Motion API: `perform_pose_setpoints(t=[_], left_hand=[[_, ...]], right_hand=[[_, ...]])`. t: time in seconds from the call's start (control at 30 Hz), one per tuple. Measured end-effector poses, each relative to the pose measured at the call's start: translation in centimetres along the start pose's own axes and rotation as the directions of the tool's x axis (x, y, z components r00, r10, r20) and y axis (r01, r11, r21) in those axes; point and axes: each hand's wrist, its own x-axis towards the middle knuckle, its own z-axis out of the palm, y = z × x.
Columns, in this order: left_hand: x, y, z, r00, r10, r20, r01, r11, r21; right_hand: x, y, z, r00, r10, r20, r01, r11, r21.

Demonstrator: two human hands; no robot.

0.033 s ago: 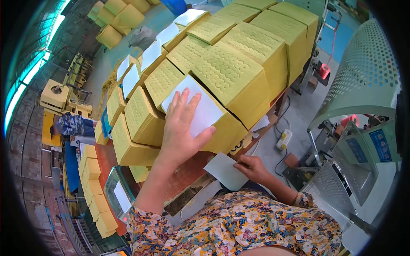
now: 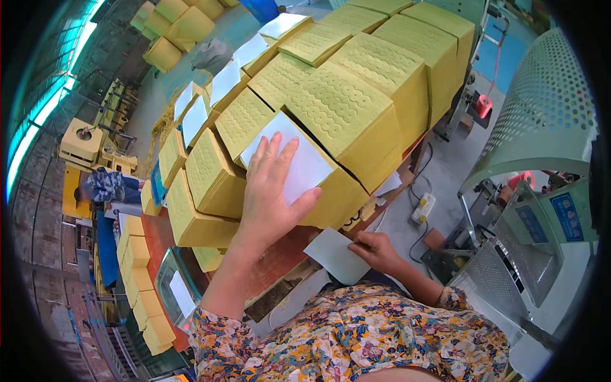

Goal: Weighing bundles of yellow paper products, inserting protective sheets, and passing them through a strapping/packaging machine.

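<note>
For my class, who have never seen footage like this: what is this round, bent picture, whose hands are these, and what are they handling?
The picture comes from a wide fisheye camera worn on a person's head, looking down, so straight edges bend. No machine is at work here, only two bare hands. The left hand lies flat on a white sheet that tops a yellow block, one of many embossed yellow blocks stacked on a reddish table. The right hand, lower down, holds another white sheet in its fingers.
</note>
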Motion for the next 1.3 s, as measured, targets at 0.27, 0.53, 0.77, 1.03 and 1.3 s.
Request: perform_pose_setpoints(t=[0.27,0.53,0.77,1.03,1.3], left_hand=[[0.1,0.2,1.0,0.997,-0.018,-0.075,0.017,1.000,-0.022],[0.0,0.3,1.1,0.996,-0.028,-0.086,0.026,0.999,-0.029],[0.2,0.1,0.4,0.998,-0.063,-0.026,0.062,0.998,-0.015],[2.9,-1.4,-1.0,0.973,-0.174,-0.153,0.144,0.971,-0.188],[2.6,-2.4,2.7,0.994,0.021,-0.108,-0.013,0.998,0.067]], right_hand=[[0.4,0.2,0.3,1.000,-0.007,-0.002,0.007,1.000,-0.013],[0.3,0.1,0.4,1.000,0.008,0.018,-0.008,1.000,-0.007],[0.0,0.7,-0.3,0.999,-0.020,0.041,0.021,1.000,-0.018],[0.3,4.4,-3.8,0.981,0.005,-0.194,0.074,0.913,0.400],[3.0,4.6,-2.3,0.921,-0.001,-0.390,0.126,0.947,0.295]])
